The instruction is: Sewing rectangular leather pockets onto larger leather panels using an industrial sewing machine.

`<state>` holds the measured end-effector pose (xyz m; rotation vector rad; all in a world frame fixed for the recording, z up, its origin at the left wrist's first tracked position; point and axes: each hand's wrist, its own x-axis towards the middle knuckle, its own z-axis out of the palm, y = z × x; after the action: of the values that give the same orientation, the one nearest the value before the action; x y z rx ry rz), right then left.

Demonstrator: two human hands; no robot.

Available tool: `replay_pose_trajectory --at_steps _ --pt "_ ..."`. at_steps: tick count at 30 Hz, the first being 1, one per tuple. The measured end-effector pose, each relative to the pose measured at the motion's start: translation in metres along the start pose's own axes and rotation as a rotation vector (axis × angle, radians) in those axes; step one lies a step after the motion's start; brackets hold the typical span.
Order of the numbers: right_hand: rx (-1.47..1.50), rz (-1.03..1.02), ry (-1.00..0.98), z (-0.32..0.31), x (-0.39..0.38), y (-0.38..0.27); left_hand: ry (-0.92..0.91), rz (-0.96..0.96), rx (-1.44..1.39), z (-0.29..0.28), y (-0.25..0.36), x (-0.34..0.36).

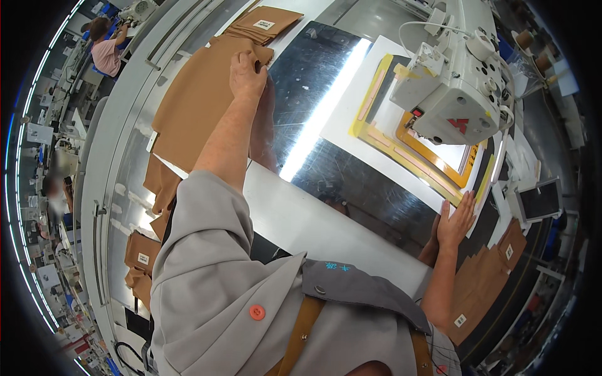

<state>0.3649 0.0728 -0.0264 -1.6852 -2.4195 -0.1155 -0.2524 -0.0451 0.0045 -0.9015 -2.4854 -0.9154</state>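
Note:
My left hand (246, 75) pinches the upper right corner of a large brown fabric piece (191, 106) lying left of the shiny metal plate (300, 94). Just beyond it lie stacked brown pieces with a white label (260, 22). My right hand (454, 219) rests with fingers extended on the lower right end of a white template board (345, 147) with yellow tape strips and an orange inner frame (439, 164). The white sewing machine head (454, 81) stands over that board and hides part of it.
More brown pieces lie at lower left (141, 254) and right (476, 282). A control screen (536, 199) is at the right edge, and a long rail (94, 188) runs along the left. A person in pink (105, 47) sits at another machine.

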Motion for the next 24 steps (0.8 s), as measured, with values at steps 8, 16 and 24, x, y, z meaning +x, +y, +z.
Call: replay_pose_trajectory --at_steps 8,16,24 --pt "0.040 0.012 0.027 0.001 0.000 0.003 -0.028 -0.465 -0.050 0.011 -0.046 0.048" --pt "0.169 -0.047 0.172 -0.004 0.000 0.001 -0.080 0.143 -0.416 -0.046 0.043 -0.025" --pt "0.447 -0.037 0.324 -0.034 -0.011 -0.016 -1.071 0.524 -1.002 -0.106 0.176 -0.287"
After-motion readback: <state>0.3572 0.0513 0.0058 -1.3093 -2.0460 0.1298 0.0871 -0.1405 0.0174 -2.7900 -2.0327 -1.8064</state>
